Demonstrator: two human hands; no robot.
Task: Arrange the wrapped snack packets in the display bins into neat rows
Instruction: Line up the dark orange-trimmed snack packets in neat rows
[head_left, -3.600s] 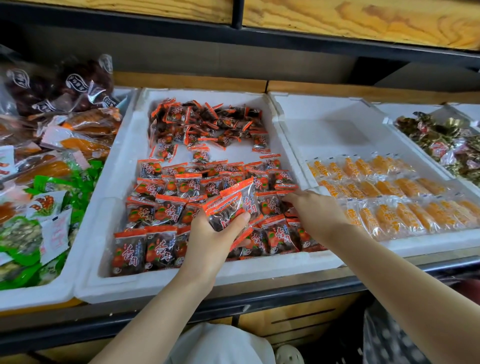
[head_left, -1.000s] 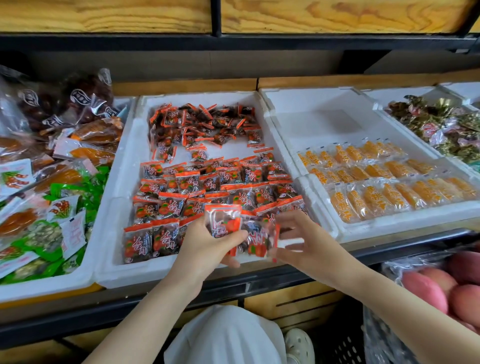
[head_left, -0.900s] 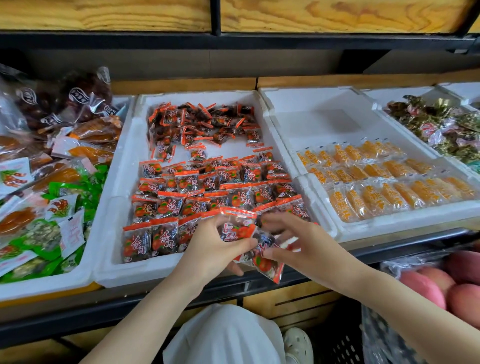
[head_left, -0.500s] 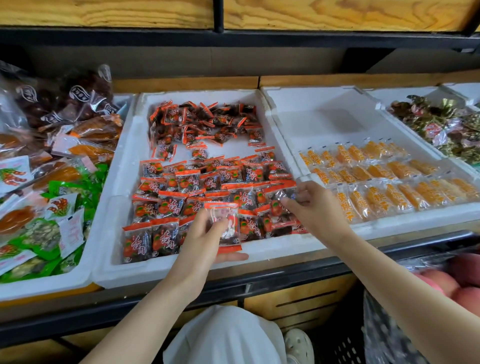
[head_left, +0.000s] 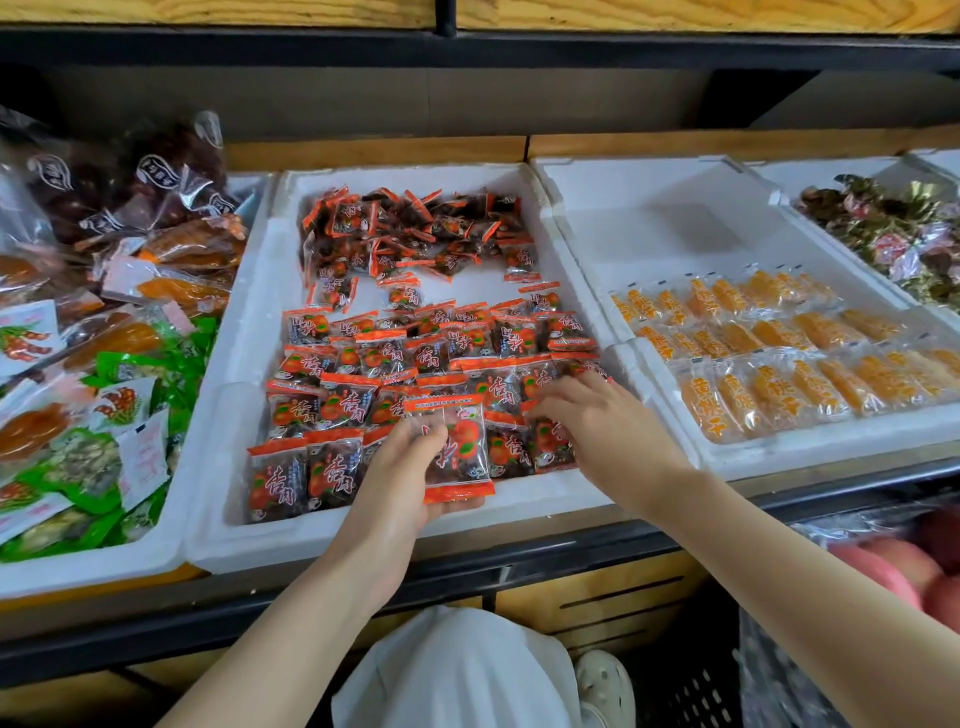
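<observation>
Rows of red-and-orange snack packets (head_left: 363, 395) with clear fronts are filling the near half of the white foam display bin (head_left: 363, 535) in the middle, and a loose heap (head_left: 415, 228) of the same packets is lying at its far end. The person's left hand (head_left: 405, 467) is hovering over the bin's near rim, its grip holding a single packet (head_left: 460, 441) with the thumb on the clear front and the fingers underneath. That packet is sitting above the nearest row, printed side up. The right hand (head_left: 608, 426) is reaching into the near right corner of the same bin, fingers bending down onto the packets there. I cannot tell whether its grip is pinching one or only pressing on them. Just to the right, a second white foam bin (head_left: 675, 208) is carrying rows of orange-yellow packets (head_left: 779, 353). To the left, green and mixed bags (head_left: 78, 415) are crowding another bin.
</observation>
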